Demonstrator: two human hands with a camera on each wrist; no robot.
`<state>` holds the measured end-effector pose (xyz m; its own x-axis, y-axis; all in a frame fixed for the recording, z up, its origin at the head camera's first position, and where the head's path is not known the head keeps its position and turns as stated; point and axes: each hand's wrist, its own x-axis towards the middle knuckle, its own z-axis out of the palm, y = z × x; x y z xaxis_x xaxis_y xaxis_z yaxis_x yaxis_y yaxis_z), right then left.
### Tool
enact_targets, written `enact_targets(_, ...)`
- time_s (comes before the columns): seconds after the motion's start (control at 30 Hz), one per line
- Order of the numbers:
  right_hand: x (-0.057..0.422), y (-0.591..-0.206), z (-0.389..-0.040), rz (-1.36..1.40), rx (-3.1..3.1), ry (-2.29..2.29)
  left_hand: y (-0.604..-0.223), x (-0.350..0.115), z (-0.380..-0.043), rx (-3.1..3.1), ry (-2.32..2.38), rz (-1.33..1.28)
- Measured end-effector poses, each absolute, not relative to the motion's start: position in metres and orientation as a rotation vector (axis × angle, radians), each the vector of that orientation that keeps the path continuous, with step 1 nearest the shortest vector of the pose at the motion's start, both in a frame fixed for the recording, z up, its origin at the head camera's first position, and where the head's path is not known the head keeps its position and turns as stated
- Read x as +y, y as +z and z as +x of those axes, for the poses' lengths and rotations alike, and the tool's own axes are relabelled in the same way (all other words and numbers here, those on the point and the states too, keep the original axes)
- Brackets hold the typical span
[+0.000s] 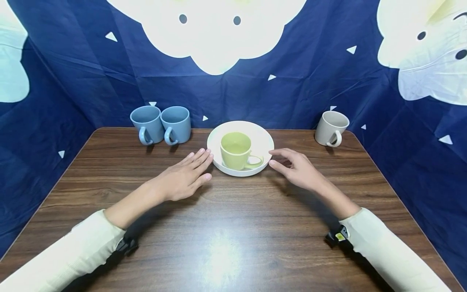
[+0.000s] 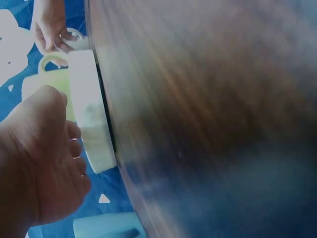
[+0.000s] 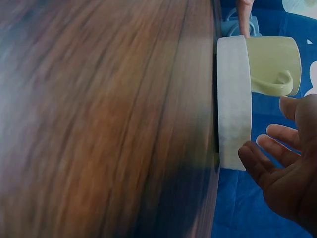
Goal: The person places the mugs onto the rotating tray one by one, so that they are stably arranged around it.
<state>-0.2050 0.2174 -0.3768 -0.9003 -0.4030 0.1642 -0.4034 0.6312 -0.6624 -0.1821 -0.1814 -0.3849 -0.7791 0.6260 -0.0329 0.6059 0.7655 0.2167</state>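
Observation:
A green cup (image 1: 235, 152) stands upright in a white shallow dish (image 1: 260, 138), its handle turned to the right. At the dish's left side is my left hand (image 1: 184, 174), fingers straight and palm down, their tips by the rim. My right hand (image 1: 295, 168) is at the opposite side, thumb and fingers loosely bent and apart beside the rim. In the right wrist view its fingers (image 3: 255, 161) appear close to the wall of the dish (image 3: 234, 104); whether they touch it I cannot tell. Neither hand grips anything.
Two blue mugs (image 1: 176, 123) stand side by side at the back left of the wooden table (image 1: 233, 227). A light grey mug (image 1: 331, 127) is near the back right corner. Behind the table hangs a dark blue cloth (image 1: 109, 81) with white cloud shapes.

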Motion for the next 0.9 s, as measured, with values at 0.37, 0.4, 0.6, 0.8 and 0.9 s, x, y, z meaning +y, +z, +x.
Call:
enact_targets(0.37,0.230,-0.379,-0.203,0.876,-3.019,0.797,-0.384,-0.171,-0.162,2.809,0.285,1.035)
enact_targets(0.4,0.230,-0.380,-0.202,0.891,-3.036,0.787,-0.384,-0.170,-0.161,2.807,0.289,1.041)
enact_targets(0.6,0.229,-0.381,-0.198,0.947,-3.116,0.718,-0.385,-0.168,-0.157,2.807,0.311,1.066)
enact_targets(0.8,0.226,-0.380,-0.194,0.971,-3.106,0.655,-0.388,-0.170,-0.161,2.810,0.294,1.030)
enact_targets(0.9,0.225,-0.379,-0.191,0.985,-3.098,0.623,-0.388,-0.172,-0.162,2.811,0.294,1.013)
